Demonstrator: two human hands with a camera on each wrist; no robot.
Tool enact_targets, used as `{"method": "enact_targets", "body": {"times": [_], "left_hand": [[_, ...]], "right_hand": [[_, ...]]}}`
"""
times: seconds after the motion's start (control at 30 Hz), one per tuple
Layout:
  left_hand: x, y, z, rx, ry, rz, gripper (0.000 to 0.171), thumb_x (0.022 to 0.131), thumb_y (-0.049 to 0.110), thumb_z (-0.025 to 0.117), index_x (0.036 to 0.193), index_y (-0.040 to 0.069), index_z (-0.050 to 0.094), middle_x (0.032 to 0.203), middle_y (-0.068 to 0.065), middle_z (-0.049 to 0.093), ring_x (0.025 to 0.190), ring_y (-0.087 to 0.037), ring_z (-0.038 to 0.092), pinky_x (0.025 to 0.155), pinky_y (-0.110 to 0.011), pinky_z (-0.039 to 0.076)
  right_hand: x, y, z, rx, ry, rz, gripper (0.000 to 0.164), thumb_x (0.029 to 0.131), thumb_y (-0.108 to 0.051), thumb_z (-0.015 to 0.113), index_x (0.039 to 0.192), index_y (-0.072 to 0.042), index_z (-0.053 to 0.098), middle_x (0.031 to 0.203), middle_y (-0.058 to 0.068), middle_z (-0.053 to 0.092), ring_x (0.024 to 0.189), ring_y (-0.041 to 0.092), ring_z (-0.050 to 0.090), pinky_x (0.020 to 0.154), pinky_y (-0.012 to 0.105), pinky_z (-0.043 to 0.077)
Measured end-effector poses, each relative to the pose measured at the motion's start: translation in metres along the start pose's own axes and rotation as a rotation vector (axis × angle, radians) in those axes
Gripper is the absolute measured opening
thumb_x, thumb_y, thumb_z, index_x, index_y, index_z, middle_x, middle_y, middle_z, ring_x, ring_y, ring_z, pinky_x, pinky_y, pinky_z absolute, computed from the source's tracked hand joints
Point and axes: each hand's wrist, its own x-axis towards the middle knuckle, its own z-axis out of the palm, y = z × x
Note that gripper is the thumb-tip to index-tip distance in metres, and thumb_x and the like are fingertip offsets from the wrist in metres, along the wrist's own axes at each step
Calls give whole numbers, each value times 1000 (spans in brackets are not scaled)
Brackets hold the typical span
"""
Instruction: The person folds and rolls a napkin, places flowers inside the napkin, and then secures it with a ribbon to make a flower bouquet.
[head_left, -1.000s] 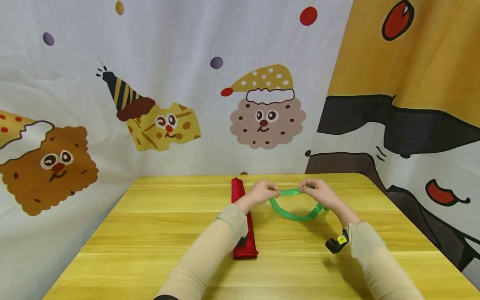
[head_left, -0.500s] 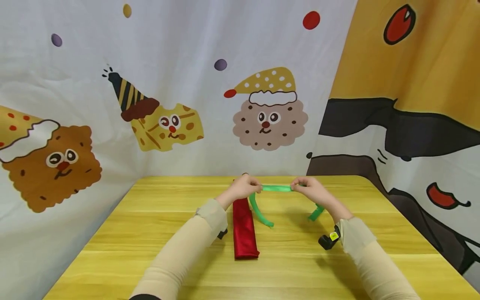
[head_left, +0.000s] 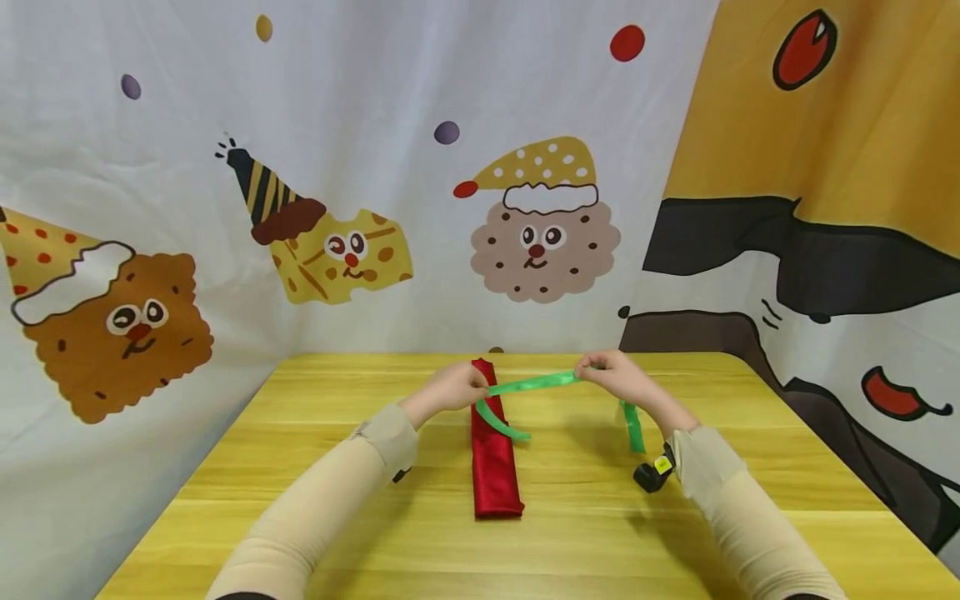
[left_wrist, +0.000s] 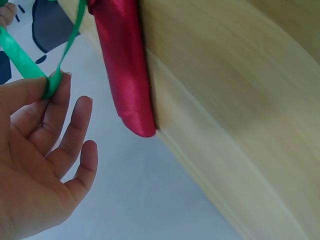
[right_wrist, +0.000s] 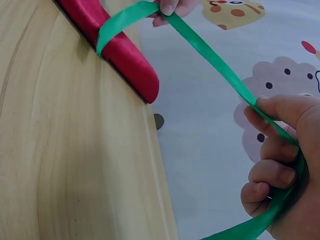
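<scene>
A green ribbon (head_left: 534,383) stretches between both hands above the table, slanting up toward the right. My left hand (head_left: 450,388) pinches it between thumb and index finger; in the left wrist view the other fingers of the left hand (left_wrist: 47,150) spread loosely. One loose end curves down from there over the red satin bundle (head_left: 495,475). My right hand (head_left: 621,379) pinches the ribbon farther right. In the right wrist view, the ribbon (right_wrist: 210,55) runs through the right hand (right_wrist: 295,150) across the palm, and its other end hangs below.
The long, narrow red satin bundle (left_wrist: 122,65) lies lengthwise on the wooden table (head_left: 315,450), reaching near the far edge. A printed curtain (head_left: 360,100) hangs behind the table. A small black wrist camera (head_left: 651,477) sits at the right wrist.
My left hand has moved left and slightly down, past the red bundle, so a longer stretch of ribbon spans the hands. The ribbon's lower loop has parted into two hanging ends.
</scene>
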Motion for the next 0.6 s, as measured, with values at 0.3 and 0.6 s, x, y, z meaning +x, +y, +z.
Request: {"method": "enact_targets", "body": {"times": [0.3, 0.6], "left_hand": [[-19, -17, -13, -16, 21, -90, 18, 91, 6, 57, 85, 3, 73, 62, 4, 49, 51, -9, 33, 49, -23, 30], [-38, -43, -26, -15, 42, -153, 23, 92, 8, 54, 84, 10, 75, 68, 2, 60, 50, -10, 30, 49, -25, 29]], "right_hand": [[9, 2, 12, 15, -48, 6, 22, 100, -24, 56, 93, -6, 67, 100, 9, 63, 75, 20, 45, 77, 39, 41], [15, 14, 14, 75, -94, 50, 25, 101, -25, 53, 103, -4, 67, 71, -1, 51, 54, 15, 34, 63, 33, 40]]}}
